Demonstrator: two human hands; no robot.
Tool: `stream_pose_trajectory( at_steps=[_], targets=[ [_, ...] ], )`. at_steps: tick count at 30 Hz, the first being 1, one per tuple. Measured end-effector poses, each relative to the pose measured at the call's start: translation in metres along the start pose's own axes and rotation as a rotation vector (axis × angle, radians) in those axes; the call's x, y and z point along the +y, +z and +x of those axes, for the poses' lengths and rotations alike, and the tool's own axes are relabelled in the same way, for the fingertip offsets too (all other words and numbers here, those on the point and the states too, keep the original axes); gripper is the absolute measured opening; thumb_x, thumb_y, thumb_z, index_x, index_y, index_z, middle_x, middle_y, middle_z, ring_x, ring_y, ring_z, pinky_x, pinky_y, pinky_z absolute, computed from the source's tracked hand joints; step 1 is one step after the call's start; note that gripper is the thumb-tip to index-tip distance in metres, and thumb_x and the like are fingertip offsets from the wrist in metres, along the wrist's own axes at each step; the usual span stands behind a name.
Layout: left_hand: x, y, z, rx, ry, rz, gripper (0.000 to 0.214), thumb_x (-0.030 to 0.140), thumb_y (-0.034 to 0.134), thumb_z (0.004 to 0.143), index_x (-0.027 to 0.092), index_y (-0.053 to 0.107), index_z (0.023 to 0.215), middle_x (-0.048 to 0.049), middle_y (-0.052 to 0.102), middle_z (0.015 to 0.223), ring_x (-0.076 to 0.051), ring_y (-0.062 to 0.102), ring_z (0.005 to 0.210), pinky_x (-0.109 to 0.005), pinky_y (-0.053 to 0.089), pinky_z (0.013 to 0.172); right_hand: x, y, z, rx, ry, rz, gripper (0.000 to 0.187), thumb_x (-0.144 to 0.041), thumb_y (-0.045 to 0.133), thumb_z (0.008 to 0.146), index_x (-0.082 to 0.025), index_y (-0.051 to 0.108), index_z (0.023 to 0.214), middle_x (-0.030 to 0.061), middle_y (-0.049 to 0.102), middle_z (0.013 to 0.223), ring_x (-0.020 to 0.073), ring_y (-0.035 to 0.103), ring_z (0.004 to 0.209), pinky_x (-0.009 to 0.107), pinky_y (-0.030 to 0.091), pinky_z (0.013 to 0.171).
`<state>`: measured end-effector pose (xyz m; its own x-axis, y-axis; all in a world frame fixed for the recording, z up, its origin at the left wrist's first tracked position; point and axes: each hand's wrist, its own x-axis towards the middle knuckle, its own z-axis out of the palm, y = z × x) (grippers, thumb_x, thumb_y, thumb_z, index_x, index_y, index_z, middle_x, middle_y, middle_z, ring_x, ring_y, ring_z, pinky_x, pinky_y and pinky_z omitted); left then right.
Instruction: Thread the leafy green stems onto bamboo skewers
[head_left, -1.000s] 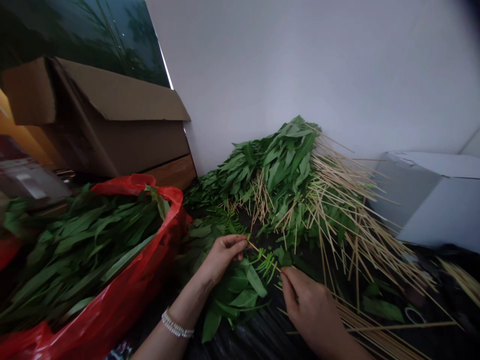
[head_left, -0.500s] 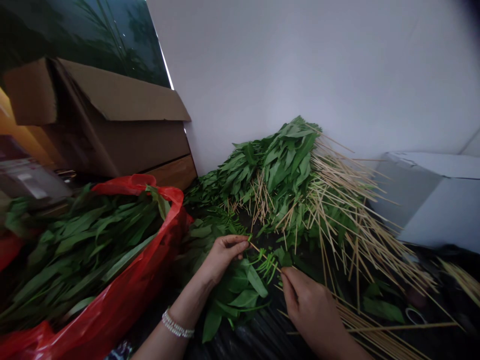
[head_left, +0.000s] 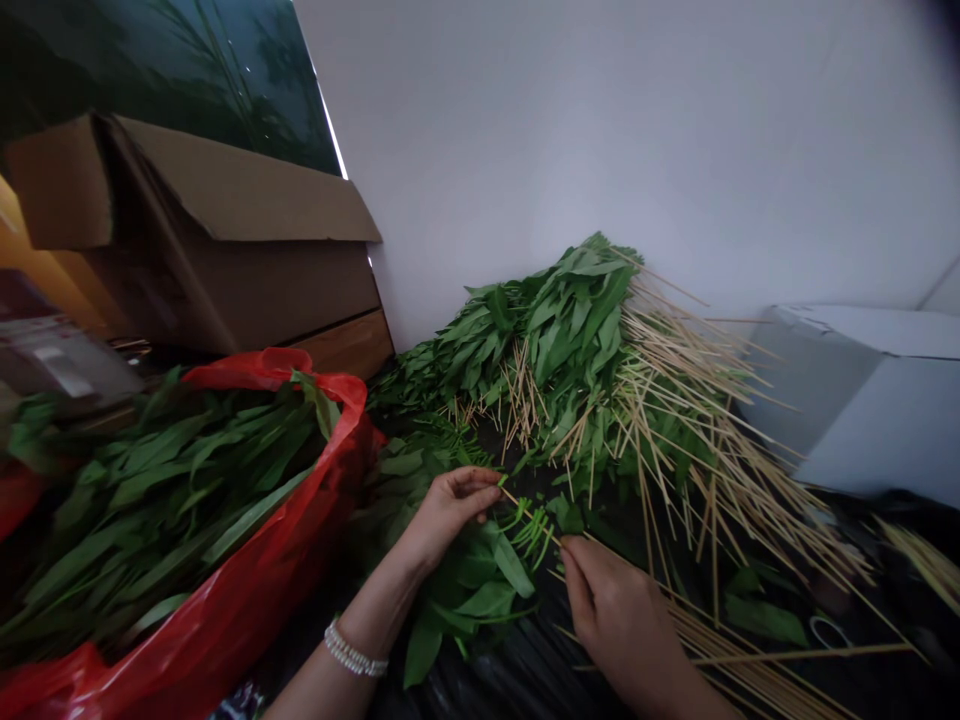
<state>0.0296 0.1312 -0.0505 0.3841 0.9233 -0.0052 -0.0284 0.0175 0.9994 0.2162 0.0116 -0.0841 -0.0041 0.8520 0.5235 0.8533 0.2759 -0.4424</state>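
Note:
Between my two hands runs a thin bamboo skewer, with several green leaf stems threaded side by side along it. My left hand is closed in a pinch at the skewer's upper left end, on a bit of green stem. The skewer's lower right part lies in the closed fingers of my right hand, which hides its far end. Broad green leaves hang from the threaded stems, below and to the right of my left wrist.
On the left, a red plastic bag holds loose leaves. Behind it stands an open cardboard box. Skewered leaves are piled against the wall, bare skewer ends pointing right. Loose skewers lie beside my right hand; a white box stands right.
My left fingertips have shifted very slightly to the right at the skewer's end. My right hand keeps its hold, nearly still.

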Motion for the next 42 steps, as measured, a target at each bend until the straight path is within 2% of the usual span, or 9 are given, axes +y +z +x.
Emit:
stream_pose_trajectory(
  at_steps=[10,19,29,32,35,37,39,42],
  targets=[
    [-0.004,-0.005,0.000,-0.096,-0.120,-0.064,0.034,0.037,0.084,0.060,0.013,0.072,0.081,-0.0031,0.071,0.073,-0.005,0.047,0.050,-0.017,0.032,0.048,-0.002,0.004,-0.004,0.027,-0.049,-0.004,0.030,-0.019,0.031,0.097,-0.020,0.059,0.088,0.0023,0.064,0.073,0.0162,0.065,0.071,0.025,0.040,0.067],
    [-0.009,-0.001,0.001,-0.149,-0.127,0.014,0.029,0.036,0.083,0.062,0.014,0.072,0.077,0.0013,0.066,0.067,-0.004,0.047,0.049,-0.018,0.035,0.050,-0.001,0.004,-0.003,0.026,-0.069,-0.010,0.030,-0.019,0.031,0.097,-0.020,0.059,0.087,0.0022,0.064,0.072,0.0158,0.065,0.068,0.025,0.041,0.065],
    [-0.010,0.002,0.000,-0.187,-0.108,0.073,0.030,0.038,0.082,0.060,0.012,0.072,0.071,0.0018,0.061,0.060,-0.007,0.048,0.050,-0.020,0.038,0.052,-0.001,0.005,-0.004,0.039,-0.069,-0.048,0.030,-0.018,0.031,0.097,-0.021,0.057,0.082,0.0011,0.062,0.068,0.0152,0.064,0.064,0.024,0.039,0.062],
    [-0.008,0.002,-0.002,-0.203,-0.103,0.074,0.026,0.035,0.080,0.064,0.012,0.072,0.073,0.0019,0.061,0.060,-0.007,0.048,0.051,-0.020,0.038,0.053,-0.002,0.003,-0.003,0.064,-0.090,-0.056,0.030,-0.018,0.031,0.097,-0.021,0.056,0.080,0.0000,0.061,0.066,0.0145,0.063,0.061,0.025,0.037,0.059],
    [-0.002,-0.003,-0.004,-0.259,-0.090,0.045,0.025,0.025,0.076,0.066,0.015,0.074,0.089,-0.0010,0.067,0.073,-0.007,0.048,0.054,-0.019,0.037,0.054,-0.005,0.001,-0.002,0.086,-0.122,-0.055,0.029,-0.018,0.033,0.096,-0.021,0.056,0.080,-0.0006,0.060,0.065,0.0141,0.062,0.059,0.025,0.036,0.059],
    [0.002,-0.007,-0.003,-0.231,-0.072,0.009,0.031,0.022,0.071,0.069,0.016,0.073,0.099,-0.0044,0.071,0.088,-0.007,0.049,0.057,-0.019,0.036,0.055,-0.009,0.000,-0.003,0.102,-0.165,-0.053,0.027,-0.017,0.034,0.096,-0.021,0.056,0.082,-0.0008,0.059,0.064,0.0138,0.062,0.059,0.025,0.036,0.059],
    [0.002,-0.009,-0.001,-0.124,-0.026,-0.011,0.030,0.025,0.067,0.073,0.016,0.072,0.101,-0.0063,0.071,0.095,-0.008,0.051,0.060,-0.019,0.038,0.057,-0.013,0.000,-0.003,0.126,-0.221,-0.055,0.025,-0.016,0.035,0.095,-0.020,0.057,0.084,-0.0010,0.058,0.063,0.0137,0.062,0.058,0.025,0.035,0.059],
    [-0.005,-0.008,0.005,-0.026,0.067,0.096,0.028,0.032,0.066,0.077,0.014,0.071,0.099,-0.0059,0.071,0.088,-0.010,0.054,0.063,-0.021,0.041,0.059,-0.018,0.002,-0.005,0.142,-0.305,-0.077,0.024,-0.013,0.035,0.094,-0.019,0.056,0.087,-0.0015,0.057,0.062,0.0133,0.060,0.055,0.026,0.033,0.055]
  ],
)
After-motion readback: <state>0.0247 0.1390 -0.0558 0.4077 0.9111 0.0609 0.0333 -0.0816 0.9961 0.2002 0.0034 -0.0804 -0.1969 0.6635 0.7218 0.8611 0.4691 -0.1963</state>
